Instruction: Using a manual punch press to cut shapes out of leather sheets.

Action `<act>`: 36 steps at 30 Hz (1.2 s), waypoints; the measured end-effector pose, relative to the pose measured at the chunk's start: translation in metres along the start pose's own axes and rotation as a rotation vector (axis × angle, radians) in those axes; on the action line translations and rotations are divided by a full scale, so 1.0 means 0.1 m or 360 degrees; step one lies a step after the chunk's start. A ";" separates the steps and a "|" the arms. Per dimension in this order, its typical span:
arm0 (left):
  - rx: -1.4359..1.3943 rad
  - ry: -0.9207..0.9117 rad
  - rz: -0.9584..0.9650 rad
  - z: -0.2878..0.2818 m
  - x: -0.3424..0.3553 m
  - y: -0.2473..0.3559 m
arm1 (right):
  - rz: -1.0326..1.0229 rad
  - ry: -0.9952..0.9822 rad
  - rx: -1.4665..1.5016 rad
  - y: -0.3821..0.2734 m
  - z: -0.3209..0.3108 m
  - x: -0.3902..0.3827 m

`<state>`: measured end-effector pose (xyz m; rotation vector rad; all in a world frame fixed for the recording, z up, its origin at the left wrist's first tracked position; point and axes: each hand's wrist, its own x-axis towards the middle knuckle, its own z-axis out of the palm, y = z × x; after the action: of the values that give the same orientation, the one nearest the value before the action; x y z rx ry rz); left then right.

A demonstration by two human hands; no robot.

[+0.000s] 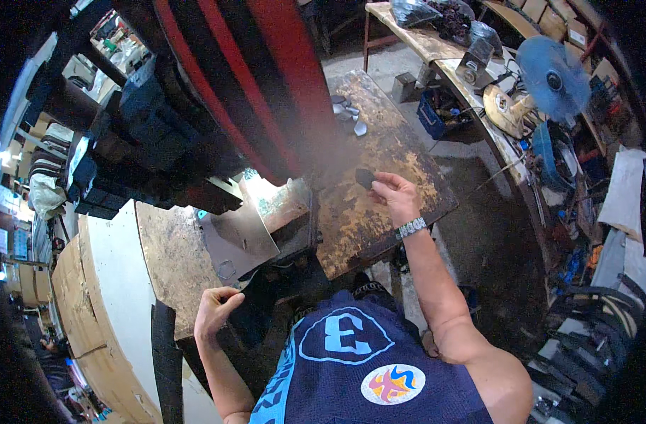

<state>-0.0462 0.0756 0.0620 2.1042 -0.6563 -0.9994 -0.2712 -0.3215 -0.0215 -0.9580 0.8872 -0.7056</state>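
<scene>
My right hand is closed in a pinch on a small dark flat piece, held above a worn wooden table. A watch with a metal band circles that wrist. On the left, my left hand pinches the edge of a black sheet, which hangs down in front of my body. Beyond this hand lies a smooth greyish plate on a stained work surface, under a lit spot. The large red and black machine overhangs it and hides part of the surface. Its lower right part is blurred.
Several small shiny pieces lie on the wooden table's far part. To the right, a long bench carries a blue fan and bags. A blue crate sits beneath it. A black strip hangs by the left board.
</scene>
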 end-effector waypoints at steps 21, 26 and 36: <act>0.0534 -0.0562 0.0397 -0.09 -0.11 1.41 | -0.0170 -0.2381 -0.0790 0.15 0.78 -0.85; 0.0741 -0.0578 0.0246 -0.32 -0.09 1.32 | 0.0390 -0.2126 -0.0677 -0.24 0.76 -0.88; 0.0482 -0.0486 0.0649 -0.93 0.77 0.79 | 0.0241 -0.1695 -0.1300 -0.47 1.53 -0.47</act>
<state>0.0621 0.0096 0.1304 1.9587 -1.4032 -1.0399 -0.1651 -0.2432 0.0808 -1.7142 0.2380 0.3857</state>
